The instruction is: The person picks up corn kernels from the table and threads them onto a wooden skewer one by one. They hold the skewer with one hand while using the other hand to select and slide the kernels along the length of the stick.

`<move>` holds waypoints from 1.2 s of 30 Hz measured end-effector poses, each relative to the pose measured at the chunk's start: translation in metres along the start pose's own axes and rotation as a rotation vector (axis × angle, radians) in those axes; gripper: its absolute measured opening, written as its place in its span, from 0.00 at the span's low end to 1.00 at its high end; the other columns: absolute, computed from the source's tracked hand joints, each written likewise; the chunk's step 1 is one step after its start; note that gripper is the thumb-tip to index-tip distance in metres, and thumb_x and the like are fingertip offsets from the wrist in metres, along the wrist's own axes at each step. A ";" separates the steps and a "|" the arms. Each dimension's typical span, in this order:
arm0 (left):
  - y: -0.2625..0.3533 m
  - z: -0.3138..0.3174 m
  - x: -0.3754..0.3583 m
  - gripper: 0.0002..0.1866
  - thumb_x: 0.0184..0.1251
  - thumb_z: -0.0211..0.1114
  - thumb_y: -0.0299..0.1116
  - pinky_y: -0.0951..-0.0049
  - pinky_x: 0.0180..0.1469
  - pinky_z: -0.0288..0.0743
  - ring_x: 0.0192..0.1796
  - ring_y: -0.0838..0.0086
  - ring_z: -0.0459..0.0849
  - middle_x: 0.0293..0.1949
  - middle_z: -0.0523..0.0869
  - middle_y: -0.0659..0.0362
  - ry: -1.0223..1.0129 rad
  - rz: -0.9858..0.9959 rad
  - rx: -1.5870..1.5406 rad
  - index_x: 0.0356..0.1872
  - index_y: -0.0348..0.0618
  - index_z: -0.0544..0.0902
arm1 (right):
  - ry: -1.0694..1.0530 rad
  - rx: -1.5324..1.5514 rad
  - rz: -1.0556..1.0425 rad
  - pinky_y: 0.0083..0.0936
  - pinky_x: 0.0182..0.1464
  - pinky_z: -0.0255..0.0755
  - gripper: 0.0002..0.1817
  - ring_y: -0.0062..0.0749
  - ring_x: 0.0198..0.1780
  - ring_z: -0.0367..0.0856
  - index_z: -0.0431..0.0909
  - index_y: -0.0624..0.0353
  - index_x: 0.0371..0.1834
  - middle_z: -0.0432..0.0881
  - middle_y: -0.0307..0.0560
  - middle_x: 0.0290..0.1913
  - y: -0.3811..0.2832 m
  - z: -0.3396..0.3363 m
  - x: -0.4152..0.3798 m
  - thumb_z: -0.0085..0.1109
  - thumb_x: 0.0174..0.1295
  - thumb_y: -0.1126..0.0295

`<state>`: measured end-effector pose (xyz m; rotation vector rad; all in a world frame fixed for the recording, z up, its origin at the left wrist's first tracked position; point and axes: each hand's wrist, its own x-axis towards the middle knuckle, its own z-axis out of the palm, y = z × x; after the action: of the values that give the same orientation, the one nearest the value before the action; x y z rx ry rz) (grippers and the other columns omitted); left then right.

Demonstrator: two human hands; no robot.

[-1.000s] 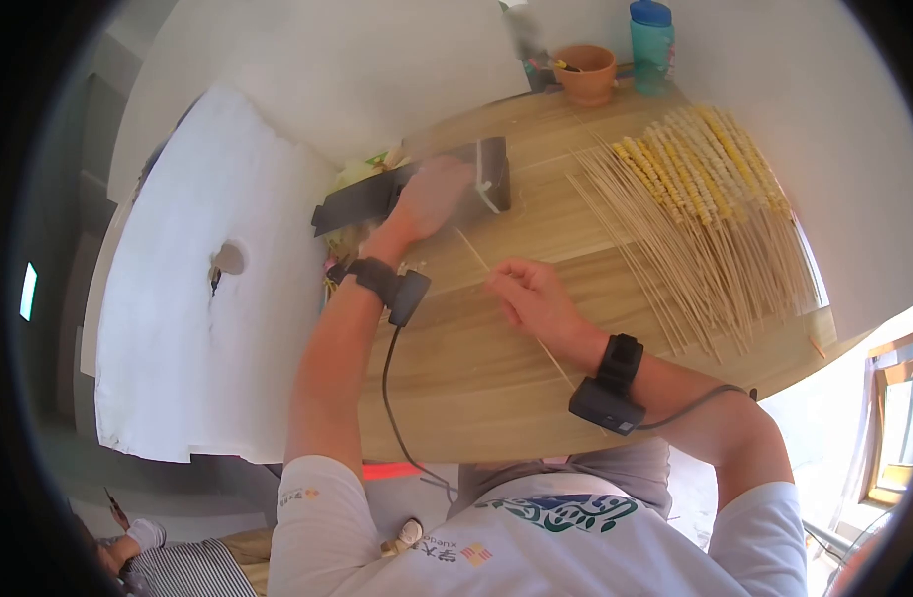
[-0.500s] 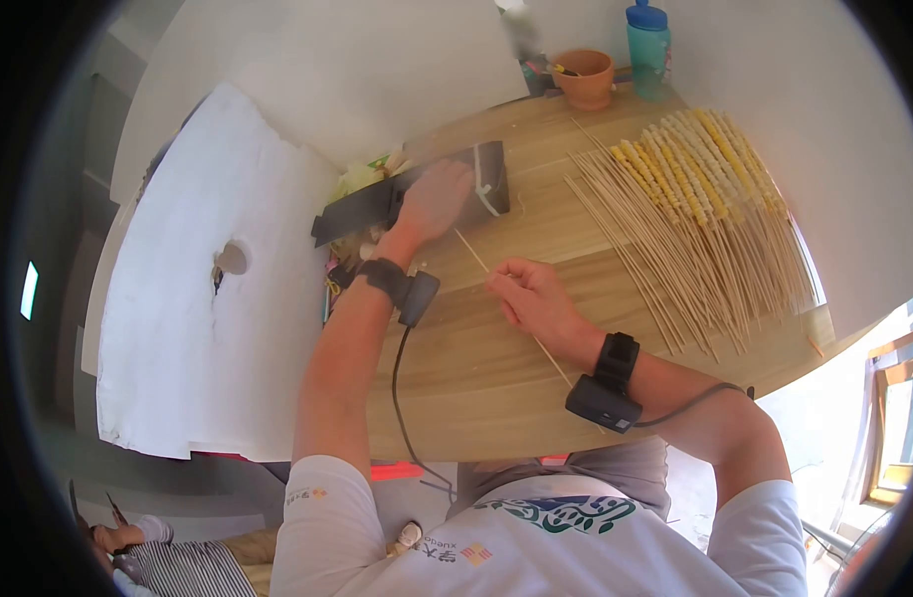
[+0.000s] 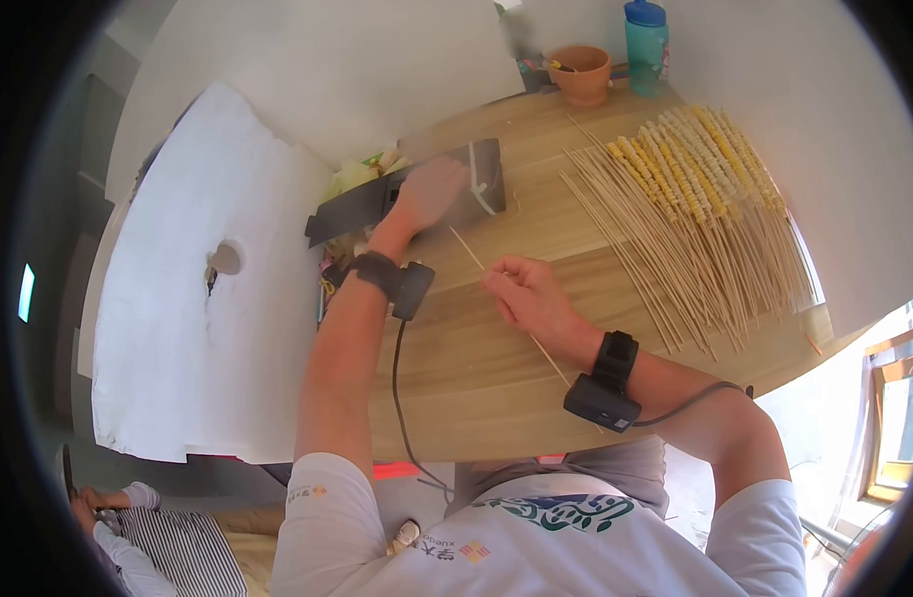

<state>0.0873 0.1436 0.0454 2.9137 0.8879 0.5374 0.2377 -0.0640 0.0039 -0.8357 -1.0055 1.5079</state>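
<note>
My right hand (image 3: 532, 298) pinches a thin wooden skewer (image 3: 465, 247) between thumb and fingers. The stick slants from near the black box up to the left, down past my wrist toward the table's front edge. My left hand (image 3: 432, 193) reaches over the long black box (image 3: 351, 215), its fingers dipping inside, blurred and partly hidden. A light strap crosses the right end of that box. On the right lie many wooden skewers (image 3: 665, 261), side by side, their upper parts threaded with yellow and cream pieces (image 3: 690, 164).
A terracotta pot (image 3: 582, 78) and a blue-lidded bottle (image 3: 646, 48) stand at the back of the wooden table (image 3: 456, 373). A white board (image 3: 168, 308) rises on the left. Black wrist devices trail cables. Another person's striped shirt (image 3: 173, 547) shows at lower left.
My left hand has shifted slightly over the box, while my right hand keeps its pinch on the skewer. At lower left, the other person's arms have moved. The view has shifted a little.
</note>
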 end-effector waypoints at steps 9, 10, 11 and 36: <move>-0.002 0.006 0.006 0.23 0.72 0.57 0.45 0.66 0.27 0.63 0.20 0.69 0.64 0.16 0.72 0.54 0.056 -0.246 -0.172 0.25 0.32 0.77 | 0.013 -0.008 0.007 0.14 0.18 0.53 0.10 0.12 0.16 0.62 0.77 0.58 0.37 0.68 0.32 0.16 0.002 0.000 0.002 0.54 0.70 0.63; -0.001 0.006 0.007 0.25 0.73 0.56 0.46 0.67 0.25 0.62 0.19 0.72 0.62 0.13 0.70 0.56 0.094 -0.252 -0.170 0.24 0.32 0.77 | 0.017 -0.008 0.009 0.14 0.18 0.53 0.10 0.12 0.16 0.62 0.77 0.58 0.37 0.68 0.32 0.16 0.002 0.000 0.002 0.54 0.70 0.63; 0.002 0.005 0.007 0.25 0.73 0.56 0.46 0.67 0.25 0.62 0.19 0.72 0.62 0.13 0.70 0.56 0.094 -0.251 -0.174 0.24 0.32 0.77 | 0.019 -0.009 0.010 0.14 0.18 0.53 0.10 0.12 0.16 0.62 0.77 0.58 0.37 0.68 0.32 0.16 0.002 -0.001 0.002 0.54 0.70 0.63; 0.063 0.025 -0.126 0.21 0.71 0.60 0.41 0.63 0.28 0.66 0.22 0.59 0.70 0.20 0.74 0.49 0.271 -0.243 -0.075 0.23 0.34 0.76 | 0.177 -0.442 -0.172 0.18 0.21 0.61 0.07 0.14 0.18 0.69 0.74 0.65 0.37 0.75 0.37 0.17 0.007 -0.001 0.005 0.54 0.68 0.71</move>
<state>0.0316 0.0234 -0.0085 2.6525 1.2024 0.9350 0.2354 -0.0591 -0.0028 -1.1393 -1.2629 1.0587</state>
